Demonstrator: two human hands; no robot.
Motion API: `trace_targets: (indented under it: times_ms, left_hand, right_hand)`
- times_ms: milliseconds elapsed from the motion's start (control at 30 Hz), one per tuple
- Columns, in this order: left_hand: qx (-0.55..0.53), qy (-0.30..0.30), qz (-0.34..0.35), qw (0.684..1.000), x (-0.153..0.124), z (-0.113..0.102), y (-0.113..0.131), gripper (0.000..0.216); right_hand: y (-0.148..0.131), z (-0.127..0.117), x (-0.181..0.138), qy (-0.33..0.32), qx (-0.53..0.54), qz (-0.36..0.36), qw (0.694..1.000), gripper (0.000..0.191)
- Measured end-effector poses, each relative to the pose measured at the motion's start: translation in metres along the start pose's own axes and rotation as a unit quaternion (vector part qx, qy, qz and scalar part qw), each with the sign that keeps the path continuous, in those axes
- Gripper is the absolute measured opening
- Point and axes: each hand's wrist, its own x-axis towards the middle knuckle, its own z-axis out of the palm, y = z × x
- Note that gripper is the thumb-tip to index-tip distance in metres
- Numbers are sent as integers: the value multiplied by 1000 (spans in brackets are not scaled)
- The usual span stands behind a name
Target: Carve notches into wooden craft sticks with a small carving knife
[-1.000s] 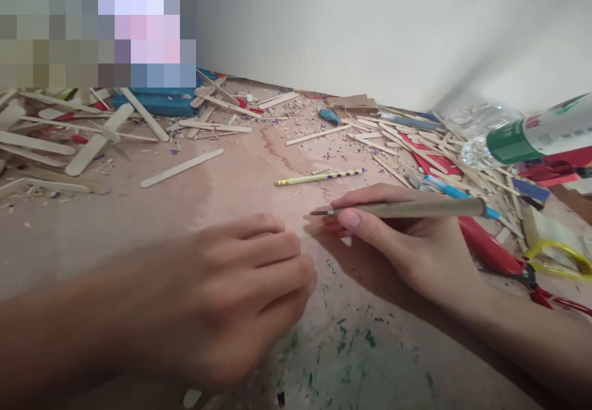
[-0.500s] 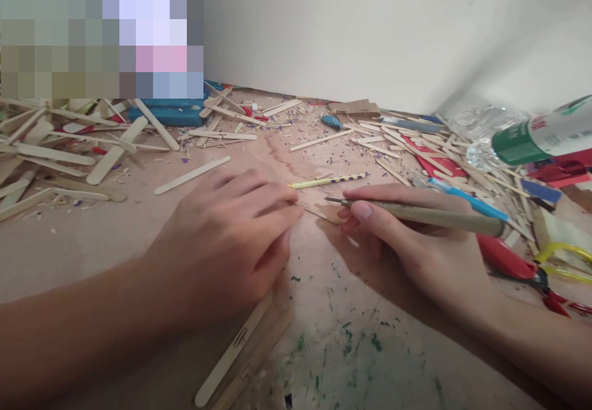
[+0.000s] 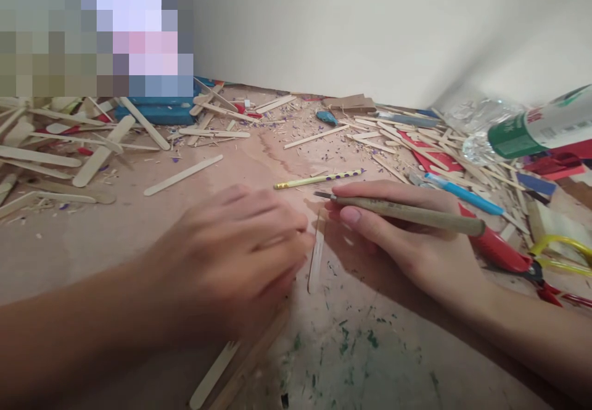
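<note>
A knife (image 3: pixel 407 214) with a slim wooden handle lies in the right hand (image 3: pixel 425 259), gripped like a pen between thumb and fingers, its short blade pointing toward the left hand (image 3: pixel 245 256). Just beside the left hand's fingertips, in the gap between the two hands, is a narrow wooden strip (image 3: pixel 316 256), its near end pointing toward the person. The left hand is blurred, palm down with its fingers curled; whether it holds anything or touches the strip I cannot tell. A pale stick (image 3: pixel 213 376) shows on the near side of the left hand, partly hidden beneath it. A yellow pencil (image 3: pixel 319 179) with dark spots lies just beyond both hands, and a loose craft stick (image 3: pixel 183 175) lies beyond the left hand. To the right of the right hand are a blue pen-like tool (image 3: pixel 465 194), red-handled pliers (image 3: pixel 504 246) partly covered by the hand, and a yellow loop handle (image 3: pixel 557 239). Farther beyond the right hand, more sticks lie across red paper (image 3: pixel 425 148) near a plastic bottle (image 3: pixel 513 139) with a green and white label. Well beyond the left hand, a heap of sticks (image 3: pixel 99 151) spreads over the counter (image 3: pixel 115 231) in front of a blue object (image 3: pixel 157 111), and shavings lie scattered near the white wall (image 3: pixel 346 28).
</note>
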Motion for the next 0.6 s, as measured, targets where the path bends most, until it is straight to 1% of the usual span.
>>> trace_targets:
  times_ms: [67,100,133,233,300,367,433,500,600]
  left_hand:
    - [25,11,-41,999,-2,3,-3,12]
    - [40,0,-49,998,-2,4,-4,18]
    - [53,-14,-52,997,-3,6,-4,28]
    - [75,-60,-53,994,-4,9,-3,57]
    - [77,-89,-52,992,-4,10,-1,65]
    - [73,-105,-58,990,-4,12,0,66]
    - [66,-108,-69,990,-5,12,0,64]
    - [60,-102,-77,990,-5,12,-1,62]
    - [51,-90,-69,992,-3,9,-1,66]
  right_hand:
    - [1,1,0,9,13,3,1000,9]
    - [1,1,-1,15,28,6,999,6]
    - [2,2,-1,21,47,11,999,2]
    - [1,2,0,31,80,16,996,12]
    - [-1,0,1,9,64,3,998,17]
    - [-4,-3,2,-34,35,-17,999,18]
    - [-6,-5,3,-67,2,-41,997,16]
    - [-7,-7,3,-81,-24,-63,994,15]
    - [-6,-6,0,-87,-38,-71,993,13]
